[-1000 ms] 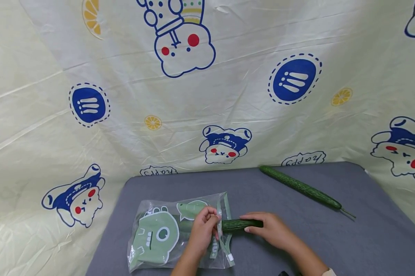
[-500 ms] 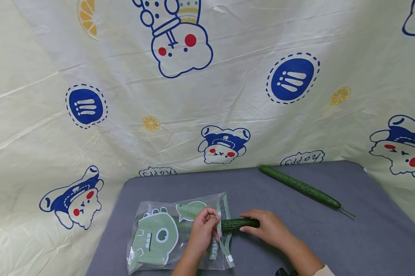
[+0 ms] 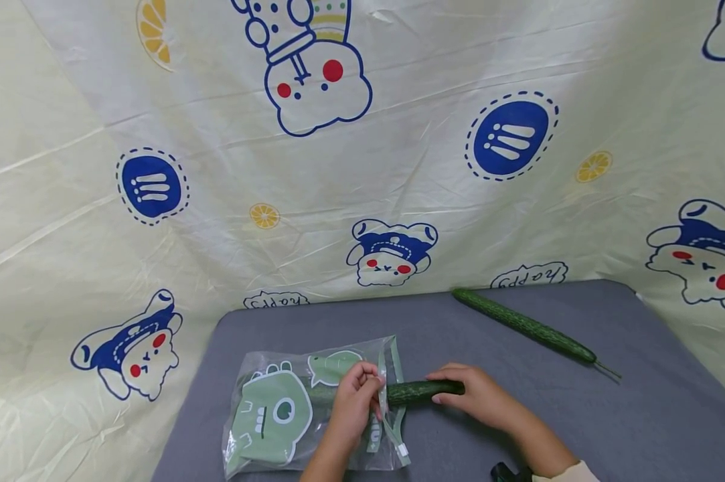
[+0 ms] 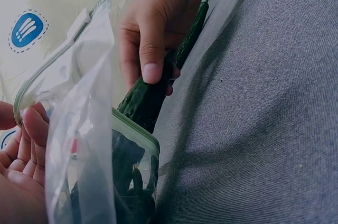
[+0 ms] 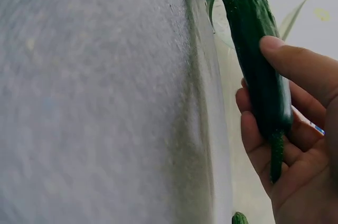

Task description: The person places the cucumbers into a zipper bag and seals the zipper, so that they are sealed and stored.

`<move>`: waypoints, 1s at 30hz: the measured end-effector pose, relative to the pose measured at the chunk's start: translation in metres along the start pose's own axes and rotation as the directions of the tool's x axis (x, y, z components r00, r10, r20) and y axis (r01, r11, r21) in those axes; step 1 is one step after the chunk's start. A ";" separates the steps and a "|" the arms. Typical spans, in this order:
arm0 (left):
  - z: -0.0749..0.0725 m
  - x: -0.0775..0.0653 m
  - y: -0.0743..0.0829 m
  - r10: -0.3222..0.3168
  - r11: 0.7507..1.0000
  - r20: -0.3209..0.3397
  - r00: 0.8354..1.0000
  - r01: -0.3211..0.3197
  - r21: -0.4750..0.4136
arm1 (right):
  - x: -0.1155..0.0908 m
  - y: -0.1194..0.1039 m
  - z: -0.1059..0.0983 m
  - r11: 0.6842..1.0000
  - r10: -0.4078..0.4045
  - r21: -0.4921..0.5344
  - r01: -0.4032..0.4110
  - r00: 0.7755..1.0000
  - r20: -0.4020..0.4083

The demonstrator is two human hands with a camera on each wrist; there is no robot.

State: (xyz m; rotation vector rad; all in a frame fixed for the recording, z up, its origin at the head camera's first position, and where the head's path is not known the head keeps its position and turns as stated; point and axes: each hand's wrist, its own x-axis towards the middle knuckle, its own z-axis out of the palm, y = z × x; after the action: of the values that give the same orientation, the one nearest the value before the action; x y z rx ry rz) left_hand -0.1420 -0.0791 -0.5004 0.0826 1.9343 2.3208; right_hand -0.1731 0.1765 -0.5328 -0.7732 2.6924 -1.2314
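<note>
A clear zip bag [image 3: 314, 462] with green cartoon prints lies on the table, its mouth facing right. My left hand [image 3: 354, 402] pinches the bag's rim near the opening; in the left wrist view, thumb and fingertips hold the edge up. A dark green cucumber [image 3: 412, 392] lies partly inside the bag, its outer end sticking out of the mouth. My right hand [image 3: 473, 395] grips that outer end, thumb on one side and fingers on the other, as the right wrist view shows [image 5: 259, 71]. The part inside shows only dimly through the plastic.
Another cucumber [image 3: 525, 327] with a thin stem lies slantwise toward the back right of the grey table [image 3: 579, 415]. A patterned curtain [image 3: 434, 167] hangs behind the table. A small black object [image 3: 507, 472] shows beside the right forearm at the bottom edge.
My right hand shifted slightly left along the cucumber, then back right toward its outer end. The left hand and the bag stay nearly still.
</note>
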 end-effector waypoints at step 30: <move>0.003 -0.002 0.001 0.010 1.000 0.018 1.000 -0.010 0.011 | 0.026 -0.032 0.042 0.996 -0.022 0.087 0.025 0.999 -0.036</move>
State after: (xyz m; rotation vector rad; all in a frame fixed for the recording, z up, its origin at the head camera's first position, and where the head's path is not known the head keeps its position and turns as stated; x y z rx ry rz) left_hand -0.1394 -0.0771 -0.4988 0.1137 1.9435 2.3073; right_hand -0.1715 0.1179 -0.5346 -0.7807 2.6436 -1.3706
